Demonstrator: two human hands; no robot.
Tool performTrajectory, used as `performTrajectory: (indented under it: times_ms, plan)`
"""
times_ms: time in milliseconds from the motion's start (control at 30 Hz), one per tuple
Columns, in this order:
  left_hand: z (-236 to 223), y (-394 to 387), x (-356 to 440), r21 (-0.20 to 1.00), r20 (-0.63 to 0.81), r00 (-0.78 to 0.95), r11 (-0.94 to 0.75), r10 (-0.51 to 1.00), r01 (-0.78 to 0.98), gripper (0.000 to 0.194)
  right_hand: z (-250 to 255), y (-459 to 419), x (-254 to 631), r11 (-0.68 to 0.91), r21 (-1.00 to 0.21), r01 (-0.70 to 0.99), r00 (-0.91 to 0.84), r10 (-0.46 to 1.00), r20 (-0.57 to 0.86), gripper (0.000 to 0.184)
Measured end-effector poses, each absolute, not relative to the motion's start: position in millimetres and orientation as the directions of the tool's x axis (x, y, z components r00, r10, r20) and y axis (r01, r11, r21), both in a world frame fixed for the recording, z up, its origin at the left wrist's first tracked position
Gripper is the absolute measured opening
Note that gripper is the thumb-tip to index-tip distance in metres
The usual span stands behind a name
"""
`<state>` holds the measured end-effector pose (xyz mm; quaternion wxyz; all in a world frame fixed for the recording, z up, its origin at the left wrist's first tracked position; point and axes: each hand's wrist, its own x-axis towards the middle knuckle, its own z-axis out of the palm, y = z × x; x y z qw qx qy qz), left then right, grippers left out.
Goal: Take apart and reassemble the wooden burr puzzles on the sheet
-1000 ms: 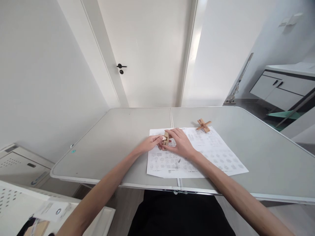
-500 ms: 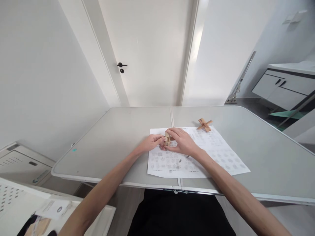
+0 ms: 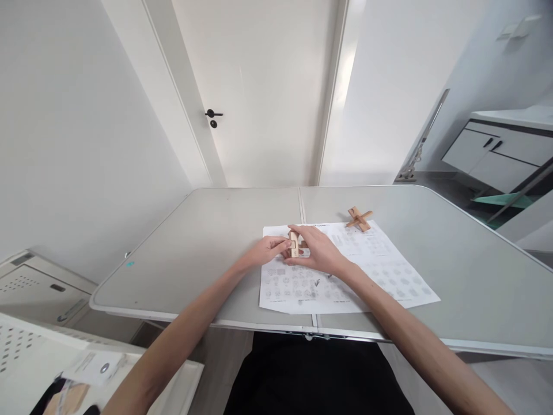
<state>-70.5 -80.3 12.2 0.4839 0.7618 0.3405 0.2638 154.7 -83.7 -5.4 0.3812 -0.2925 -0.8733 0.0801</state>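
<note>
Wooden puzzle piece pinched between left hand and right hand (fingers closed).

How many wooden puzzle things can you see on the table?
2. One wooden puzzle is held between both hands over the paper sheet; one wooden cross lies at the sheet's far edge. Loose pieces may hide under the hands.

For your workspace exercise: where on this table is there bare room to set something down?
Bare grey folding table lies left of the white printed sheet, beyond it toward the door, and along the right edge. Crowded: mid-sheet, where both hands hold small wooden puzzle pieces, and the wooden cross piece.
</note>
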Motion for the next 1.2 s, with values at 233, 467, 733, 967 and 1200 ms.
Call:
performTrajectory:
  times_ms: [233, 467, 733, 967, 1200]
  plan:
    - [16.5, -81.4, -72.0, 0.961, 0.057, 0.669, -0.223, 0.741, 0.165, 0.05, 5.1, -91.1, 154.6, 0.81, -0.42, 0.409, -0.523, 0.585, 0.62, 0.06]
    - [15.6, -83.2, -72.3, 0.932, 0.042, 0.657, -0.267, 0.752, 0.245, 0.05, -1.2, -86.4, 155.7, 0.836, -0.32, 0.446, -0.535, 0.536, 0.653, 0.056]
    - [16.6, -83.5, -71.3, 0.94, 0.035, 0.66, -0.249, 0.751, 0.234, 0.052, -2.6, -84.3, 156.0, 0.831, -0.314, 0.46, -0.528, 0.54, 0.656, 0.052]
    - [13.3, -82.0, -70.2, 0.942, 0.027, 0.652, -0.237, 0.758, 0.236, 0.05, -4.8, -84.2, 155.8, 0.821, -0.319, 0.474, -0.51, 0.551, 0.661, 0.052]
    - [16.3, -85.4, -67.7, 0.943, 0.021, 0.629, -0.224, 0.777, 0.245, 0.047, -7.1, -86.4, 152.9, 0.823, -0.305, 0.479, -0.497, 0.541, 0.679, 0.052]
